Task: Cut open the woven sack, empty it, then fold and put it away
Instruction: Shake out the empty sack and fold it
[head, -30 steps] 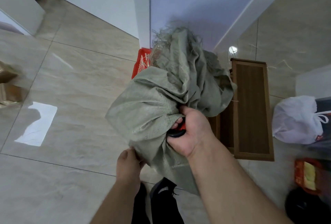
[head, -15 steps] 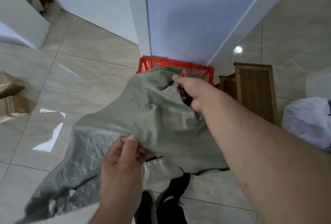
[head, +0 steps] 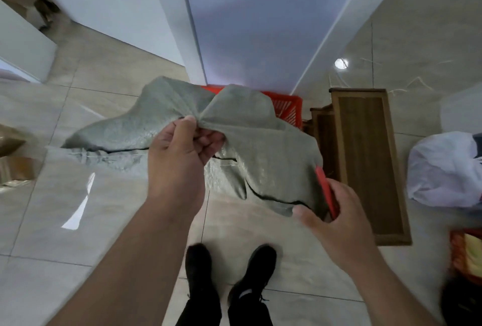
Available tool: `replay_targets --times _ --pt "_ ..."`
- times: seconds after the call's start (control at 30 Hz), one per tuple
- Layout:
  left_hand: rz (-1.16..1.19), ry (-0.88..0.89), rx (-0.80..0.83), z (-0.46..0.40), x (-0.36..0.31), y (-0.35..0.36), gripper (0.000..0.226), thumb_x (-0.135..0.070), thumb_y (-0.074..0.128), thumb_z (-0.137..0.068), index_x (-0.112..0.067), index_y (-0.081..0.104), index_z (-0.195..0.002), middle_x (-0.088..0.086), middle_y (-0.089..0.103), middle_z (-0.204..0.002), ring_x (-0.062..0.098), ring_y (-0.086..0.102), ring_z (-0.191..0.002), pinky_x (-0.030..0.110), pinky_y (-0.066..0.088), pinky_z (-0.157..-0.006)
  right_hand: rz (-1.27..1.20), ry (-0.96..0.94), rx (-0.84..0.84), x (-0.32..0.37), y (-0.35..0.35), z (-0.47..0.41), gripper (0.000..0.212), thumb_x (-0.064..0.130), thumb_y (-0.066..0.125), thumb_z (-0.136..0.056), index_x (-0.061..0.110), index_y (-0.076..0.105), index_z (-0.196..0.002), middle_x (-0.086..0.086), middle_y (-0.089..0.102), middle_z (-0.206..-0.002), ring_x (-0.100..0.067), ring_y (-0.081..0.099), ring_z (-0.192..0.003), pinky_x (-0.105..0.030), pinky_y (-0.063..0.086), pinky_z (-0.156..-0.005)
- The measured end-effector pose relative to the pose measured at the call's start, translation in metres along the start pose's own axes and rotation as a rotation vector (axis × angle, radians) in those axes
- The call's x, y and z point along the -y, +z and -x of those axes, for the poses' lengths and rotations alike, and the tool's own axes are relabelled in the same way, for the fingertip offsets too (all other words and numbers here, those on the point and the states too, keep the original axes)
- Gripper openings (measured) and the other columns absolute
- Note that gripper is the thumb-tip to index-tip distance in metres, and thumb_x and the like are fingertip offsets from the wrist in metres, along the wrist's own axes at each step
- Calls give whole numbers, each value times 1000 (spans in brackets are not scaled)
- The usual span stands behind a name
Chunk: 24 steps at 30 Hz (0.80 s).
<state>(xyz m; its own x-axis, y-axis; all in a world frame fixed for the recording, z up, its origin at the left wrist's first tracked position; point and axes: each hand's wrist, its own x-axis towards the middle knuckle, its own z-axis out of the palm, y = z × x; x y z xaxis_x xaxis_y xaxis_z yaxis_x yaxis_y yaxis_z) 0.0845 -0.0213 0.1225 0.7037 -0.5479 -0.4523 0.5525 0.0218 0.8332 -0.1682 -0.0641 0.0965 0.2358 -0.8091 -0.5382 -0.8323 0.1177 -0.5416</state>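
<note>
The grey-green woven sack (head: pixel 263 143) hangs limp and spread out in the air above the tiled floor, in front of me. My left hand (head: pixel 180 153) pinches a fold near the sack's upper middle between thumb and fingers. My right hand (head: pixel 336 218) grips the sack's lower right corner together with a red-handled cutting tool (head: pixel 326 192), whose handle sticks up out of the fist. Its blade is hidden.
A red plastic crate (head: pixel 287 106) stands behind the sack against the wall. A wooden bench (head: pixel 365 158) lies to the right, then a white plastic bag (head: pixel 443 169). Cardboard boxes (head: pixel 10 158) sit far left. My black shoes (head: pixel 229 273) are below.
The sack went from a bunched lump to a spread sheet. My left hand rose to pinch its upper middle; my right hand came down from the top edge to the lower right corner.
</note>
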Motion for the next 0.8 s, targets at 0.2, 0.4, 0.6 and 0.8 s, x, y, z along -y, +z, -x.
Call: replay_targets --times 0.2,0.4,0.6,0.8 --pt "-28 -63 79 -21 -11 25 31 -12 50 -105 -12 62 -77 -1 68 -62 16 69 -65 35 63 -81 -359 99 -270 40 -1 -21 11 27 72 -97 33 63 -101 7 66 -89 -9 66 -77 -21 44 -61" --pt "-121 -167 -112 -70 -40 15 20 -15 55 -98 -13 63 -80 -4 66 -59 13 67 -64 28 59 -64 -660 -149 -505 133 -59 -46 8 21 71 -97 29 68 -96 12 67 -87 11 61 -68 -10 50 -67" --pt "-494 -20 -123 -82 -23 -31 12 -19 60 -98 -11 66 -102 8 70 -97 23 67 -91 33 54 -77 -747 -279 -508 177 -73 -50 8 14 71 -96 21 68 -95 8 65 -83 4 61 -64 -14 51 -66" --pt "-874 -637 5 -53 54 -110 114 -73 79 -69 -9 37 -154 10 60 -139 36 60 -129 45 50 -97 -971 -229 -525 168 -82 -53 18 9 69 -94 24 65 -84 4 57 -69 -6 46 -49 -24 40 -49"
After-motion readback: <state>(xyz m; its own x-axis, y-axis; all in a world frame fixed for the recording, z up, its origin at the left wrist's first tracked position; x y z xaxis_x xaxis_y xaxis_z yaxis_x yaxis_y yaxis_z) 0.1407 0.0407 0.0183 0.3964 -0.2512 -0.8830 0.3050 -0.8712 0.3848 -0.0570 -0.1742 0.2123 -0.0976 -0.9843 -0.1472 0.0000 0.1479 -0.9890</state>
